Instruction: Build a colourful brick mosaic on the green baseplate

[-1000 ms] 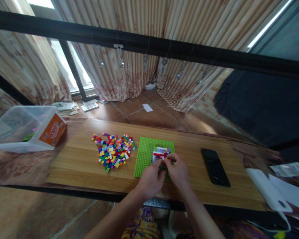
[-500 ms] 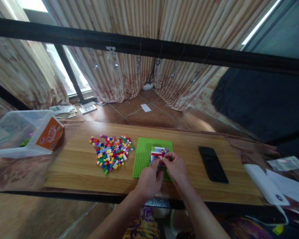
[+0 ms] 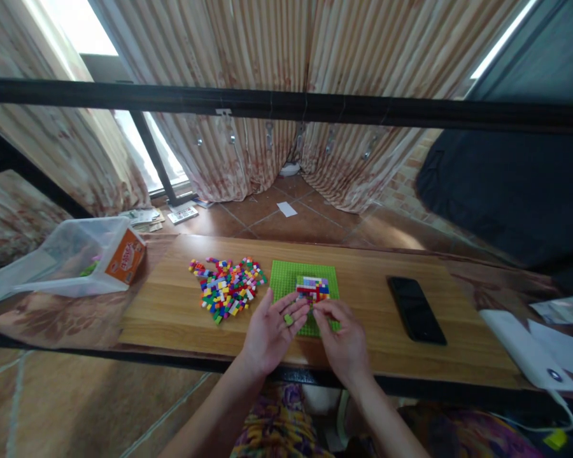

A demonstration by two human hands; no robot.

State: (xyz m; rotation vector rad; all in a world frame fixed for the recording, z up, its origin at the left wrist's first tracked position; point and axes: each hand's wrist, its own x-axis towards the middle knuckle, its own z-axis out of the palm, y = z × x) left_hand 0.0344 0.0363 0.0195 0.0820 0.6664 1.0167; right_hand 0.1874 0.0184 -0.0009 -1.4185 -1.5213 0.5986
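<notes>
My left hand point(image 3: 268, 334) is turned palm up, its fingers stretched out over the near left part of the green baseplate point(image 3: 282, 272). A small green patch shows at its fingers; whether it is a loose brick or the plate seen through a gap, I cannot tell. Beside it, my right hand point(image 3: 344, 340) has thumb and forefinger pinched together at the near edge of the brick build; anything between them is too small to make out. The build point(image 3: 315, 286), with white, purple, red and blue bricks, sits on the plate, its near part hidden by my fingers.
A pile of loose coloured bricks point(image 3: 232, 286) lies left of the plate on the wooden board point(image 3: 172, 312). Farther left is a clear plastic bin point(image 3: 76, 254). On the right are a black phone point(image 3: 416, 310) and a white device point(image 3: 525, 350) with a cable.
My left hand has opened from its curled position at the bricks and turned palm up. The right hand stays pinched beside the build. The view has shifted slightly, moving the scene right.
</notes>
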